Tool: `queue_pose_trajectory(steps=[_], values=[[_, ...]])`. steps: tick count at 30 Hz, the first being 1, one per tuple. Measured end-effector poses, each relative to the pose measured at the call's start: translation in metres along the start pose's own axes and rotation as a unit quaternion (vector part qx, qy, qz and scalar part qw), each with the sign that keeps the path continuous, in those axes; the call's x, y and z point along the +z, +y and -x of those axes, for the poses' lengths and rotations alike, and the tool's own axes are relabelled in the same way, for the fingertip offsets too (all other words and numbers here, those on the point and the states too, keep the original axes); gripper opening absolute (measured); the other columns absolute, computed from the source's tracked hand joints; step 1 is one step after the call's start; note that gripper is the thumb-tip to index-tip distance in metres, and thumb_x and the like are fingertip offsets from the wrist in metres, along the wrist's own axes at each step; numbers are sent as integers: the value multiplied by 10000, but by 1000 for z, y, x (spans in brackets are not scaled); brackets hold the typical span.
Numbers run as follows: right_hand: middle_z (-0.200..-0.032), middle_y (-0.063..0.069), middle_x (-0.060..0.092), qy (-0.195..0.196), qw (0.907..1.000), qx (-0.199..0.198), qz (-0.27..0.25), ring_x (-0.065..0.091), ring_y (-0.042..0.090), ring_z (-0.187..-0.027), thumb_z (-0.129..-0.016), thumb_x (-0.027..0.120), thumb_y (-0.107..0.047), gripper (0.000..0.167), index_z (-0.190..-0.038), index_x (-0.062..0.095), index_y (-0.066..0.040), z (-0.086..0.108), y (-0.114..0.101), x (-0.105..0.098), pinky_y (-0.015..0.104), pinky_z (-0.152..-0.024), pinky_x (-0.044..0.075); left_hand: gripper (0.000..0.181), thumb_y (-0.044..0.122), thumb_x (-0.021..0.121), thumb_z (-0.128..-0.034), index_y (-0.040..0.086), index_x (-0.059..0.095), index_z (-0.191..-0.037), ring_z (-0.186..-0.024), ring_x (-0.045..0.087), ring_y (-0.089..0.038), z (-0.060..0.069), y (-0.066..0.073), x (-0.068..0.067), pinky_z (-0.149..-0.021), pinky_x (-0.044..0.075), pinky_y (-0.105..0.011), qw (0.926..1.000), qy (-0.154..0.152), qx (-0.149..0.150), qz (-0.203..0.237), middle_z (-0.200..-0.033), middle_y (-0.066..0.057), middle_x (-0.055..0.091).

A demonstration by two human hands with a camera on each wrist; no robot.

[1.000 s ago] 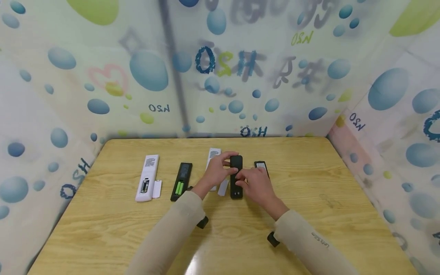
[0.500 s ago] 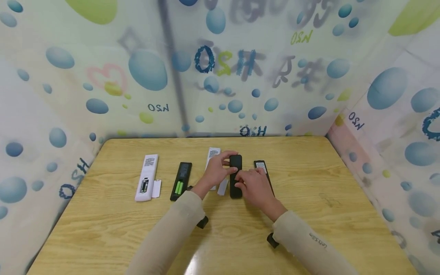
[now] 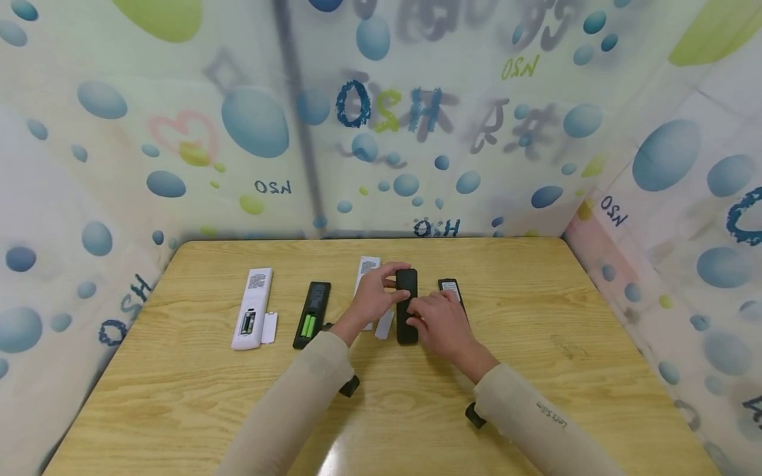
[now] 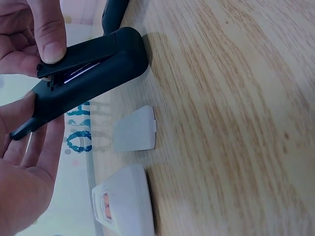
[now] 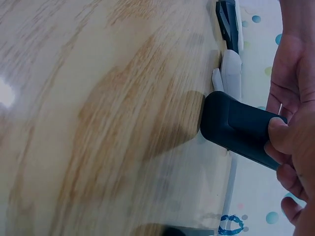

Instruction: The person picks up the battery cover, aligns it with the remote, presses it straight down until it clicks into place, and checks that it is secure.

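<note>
A black remote control [image 3: 407, 277] is held back side up, partly hidden by the hands. My left hand [image 3: 370, 299] grips its upper part, thumb on one side and fingers on the other. Its battery cover [image 4: 91, 53] lies over the compartment at a slant in the left wrist view, lower end against the body, other end raised. Through the gap a strip of the compartment shows. My right hand [image 3: 443, 322] pinches the raised end, its thumb on top. In the right wrist view the remote's rounded end [image 5: 215, 118] points at the table.
A white remote [image 3: 368, 264] lies partly behind the left hand, its loose white cover [image 3: 385, 325] beside it. Leftward are a black remote [image 3: 313, 305] with green batteries and a white remote [image 3: 253, 297] with a cover [image 3: 270, 328]. Another black remote [image 3: 450, 285] lies behind the right hand.
The battery compartment's lower end showed one second ago; the cover now hides it in the head view. The right hand shifted slightly. The left hand keeps its grip.
</note>
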State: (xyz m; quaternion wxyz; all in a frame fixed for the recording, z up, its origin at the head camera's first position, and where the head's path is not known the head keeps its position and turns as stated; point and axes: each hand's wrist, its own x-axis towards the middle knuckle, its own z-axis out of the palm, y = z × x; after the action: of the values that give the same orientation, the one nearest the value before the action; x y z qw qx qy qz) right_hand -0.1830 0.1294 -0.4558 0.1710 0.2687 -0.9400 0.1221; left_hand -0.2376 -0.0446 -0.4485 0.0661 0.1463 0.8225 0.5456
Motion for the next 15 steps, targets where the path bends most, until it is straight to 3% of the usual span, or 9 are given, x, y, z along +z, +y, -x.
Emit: queue_pose_trajectory(steps=[4, 15], values=[[-850, -58, 716, 129, 9999, 11, 35, 611, 161, -811, -833, 774, -288, 137, -896, 679, -211, 0, 1, -1, 428, -884, 439, 522, 83, 709, -877, 175, 559, -1368, -1081, 655, -309, 0, 0, 0, -843, 585, -391, 10000, -8, 32, 8, -1407, -97, 545], [-823, -60, 697, 9, 9997, 246, 85, 573, 165, -827, -812, 783, -329, 177, -869, 671, -204, -2, 2, 1, 403, -907, 416, 507, 81, 702, -886, 216, 567, -1356, -1084, 654, -301, 0, 0, 0, -839, 588, -382, 10000, -28, -55, 62, -1402, -82, 550]])
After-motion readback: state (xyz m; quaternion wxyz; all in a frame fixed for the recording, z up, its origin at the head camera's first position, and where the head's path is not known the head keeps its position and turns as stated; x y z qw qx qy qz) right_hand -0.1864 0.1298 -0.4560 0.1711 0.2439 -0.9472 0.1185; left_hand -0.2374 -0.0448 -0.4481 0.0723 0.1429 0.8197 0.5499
